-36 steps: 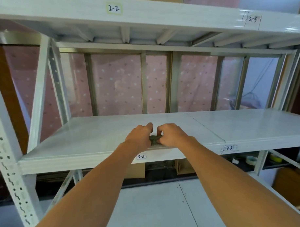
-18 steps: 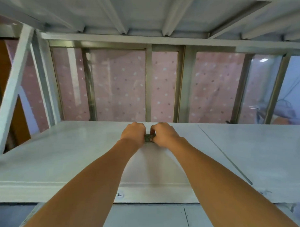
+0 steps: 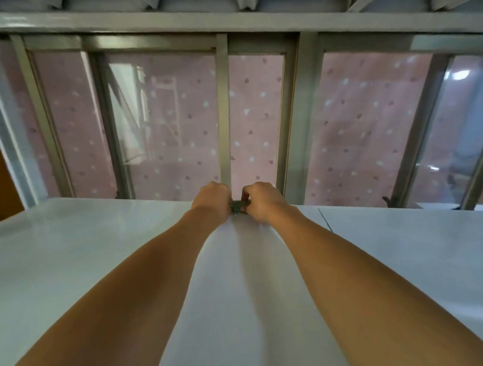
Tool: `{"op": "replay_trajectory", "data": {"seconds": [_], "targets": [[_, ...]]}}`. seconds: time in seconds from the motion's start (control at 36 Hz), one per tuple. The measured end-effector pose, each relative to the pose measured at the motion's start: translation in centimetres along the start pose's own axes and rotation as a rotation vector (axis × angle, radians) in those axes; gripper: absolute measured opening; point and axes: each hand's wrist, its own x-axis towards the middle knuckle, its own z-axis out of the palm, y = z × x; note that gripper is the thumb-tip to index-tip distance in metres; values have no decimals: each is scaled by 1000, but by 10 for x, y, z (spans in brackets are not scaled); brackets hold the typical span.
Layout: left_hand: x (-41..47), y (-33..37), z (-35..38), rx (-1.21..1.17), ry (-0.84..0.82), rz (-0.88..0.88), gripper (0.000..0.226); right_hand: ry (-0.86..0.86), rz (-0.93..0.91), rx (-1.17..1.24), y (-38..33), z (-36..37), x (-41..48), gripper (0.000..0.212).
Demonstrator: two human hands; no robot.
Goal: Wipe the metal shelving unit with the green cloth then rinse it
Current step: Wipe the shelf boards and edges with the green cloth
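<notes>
Green cloth (image 3: 237,207) pinched between left hand (image 3: 212,200) and right hand (image 3: 263,202).

A flat white metal shelf board (image 3: 87,256) spans the view, with a thin seam (image 3: 325,223) toward its right. Near its far edge lies a small bunched dark green cloth (image 3: 237,206), gripped between the left hand (image 3: 212,201) and right hand (image 3: 263,201).

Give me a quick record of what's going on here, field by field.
place: white shelf before a window with a pink dotted curtain
left hand: grips the cloth
right hand: grips the same cloth
cloth: dark green, bunched between both hands, near the shelf's far edge
overhead: underside of the upper shelf
step: wiping, it seems
</notes>
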Motion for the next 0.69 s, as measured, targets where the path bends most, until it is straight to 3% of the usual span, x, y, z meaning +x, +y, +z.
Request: {"op": "replay_trajectory", "data": {"seconds": [0.39, 0.69], "targets": [[-12, 58, 12, -167, -18, 34, 17, 57, 86, -12, 52, -19, -44, 21], [-111, 82, -21, -166, -63, 97, 26, 80, 138, 31, 37, -49, -152, 21]]}}
